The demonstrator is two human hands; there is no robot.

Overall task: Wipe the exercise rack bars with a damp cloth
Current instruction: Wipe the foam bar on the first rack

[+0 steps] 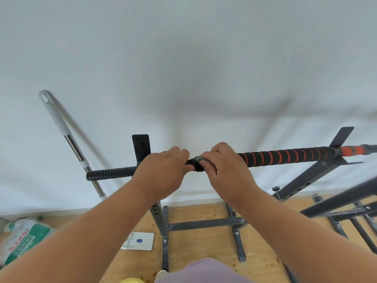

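A long bar lies across the rack's two cradles; its left end (111, 174) is black ribbed foam and its right part (285, 155) is black foam with orange spiral stripes. My left hand (163, 172) grips the bar just right of the left cradle (140, 147). My right hand (224, 166) grips the bar beside it, fingers curled over a small grey-green cloth (201, 159) pressed on the bar. Only a bit of the cloth shows between my fingers. The black collar (194, 165) of the bar sits between my two hands.
A mop handle (67, 135) leans on the white wall at left. The dark rack frame (204, 224) stands on the wooden floor below. Another dark bar (338, 199) crosses at right. A green and white sack (22, 240) and a white flat scale (139, 241) lie on the floor.
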